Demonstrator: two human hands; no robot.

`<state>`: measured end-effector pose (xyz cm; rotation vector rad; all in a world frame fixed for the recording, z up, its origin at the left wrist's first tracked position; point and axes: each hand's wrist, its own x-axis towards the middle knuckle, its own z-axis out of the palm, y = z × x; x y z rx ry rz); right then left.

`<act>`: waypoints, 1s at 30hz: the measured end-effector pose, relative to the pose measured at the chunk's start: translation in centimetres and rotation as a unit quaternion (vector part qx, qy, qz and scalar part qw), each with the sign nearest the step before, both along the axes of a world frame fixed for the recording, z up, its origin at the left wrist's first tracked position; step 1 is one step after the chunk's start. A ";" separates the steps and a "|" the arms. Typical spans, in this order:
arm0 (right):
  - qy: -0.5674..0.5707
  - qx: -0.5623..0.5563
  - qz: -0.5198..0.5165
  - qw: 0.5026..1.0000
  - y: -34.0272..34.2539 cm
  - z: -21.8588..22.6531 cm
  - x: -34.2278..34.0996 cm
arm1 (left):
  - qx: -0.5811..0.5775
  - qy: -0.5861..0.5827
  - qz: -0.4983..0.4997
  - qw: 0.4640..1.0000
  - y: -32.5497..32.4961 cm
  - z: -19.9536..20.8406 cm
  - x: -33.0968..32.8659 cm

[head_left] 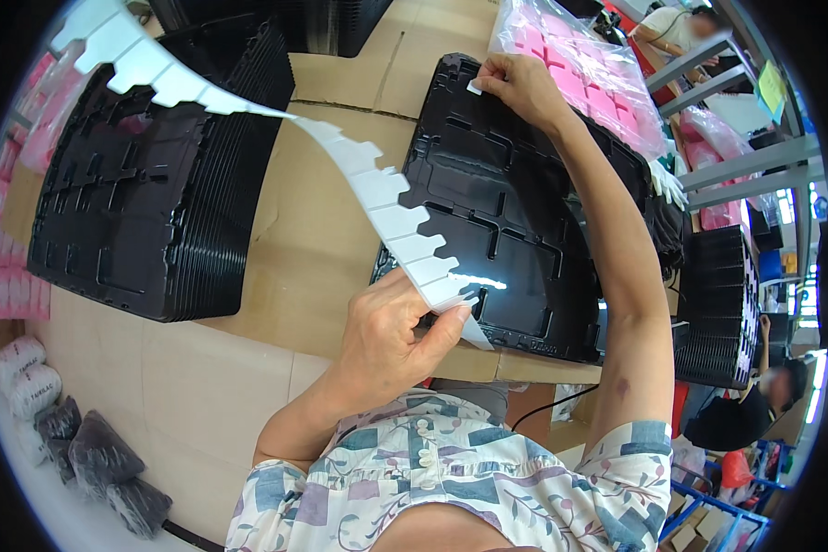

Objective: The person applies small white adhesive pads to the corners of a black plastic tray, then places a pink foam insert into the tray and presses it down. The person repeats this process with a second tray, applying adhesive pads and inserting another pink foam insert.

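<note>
A person's left hand (386, 333) clamps thumb and fingers on the near end of a white strip (377, 191), above a black tray's (460, 189) near edge. The strip's long axis runs diagonally, twisting midway, from that hand toward the far left. The right hand (523, 90), fingertips together, pinches a small white tab (475, 88) at the tray's far left corner.

Glossy black plastic tray (529, 212), smooth white paper-like strip (370, 190), matt brown cardboard (299, 258), shiny plastic film (575, 69)
</note>
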<state>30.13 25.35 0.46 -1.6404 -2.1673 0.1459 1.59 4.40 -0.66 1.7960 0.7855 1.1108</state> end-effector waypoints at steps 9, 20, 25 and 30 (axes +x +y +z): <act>-0.161 0.082 0.066 0.981 0.3 0.2 -0.9 | -0.017 -0.002 0.010 1.000 -0.2 -0.1 0.3; -0.147 0.058 0.110 0.981 0.0 0.3 -1.5 | 0.019 0.013 -0.001 1.000 -0.1 0.1 0.5; -0.140 0.078 0.097 0.982 0.8 0.1 -1.1 | 0.014 0.023 0.000 1.000 0.0 -0.1 0.5; 0.030 0.024 0.168 0.985 -0.1 -0.7 -0.6 | -0.015 0.023 0.011 1.000 0.0 0.1 0.5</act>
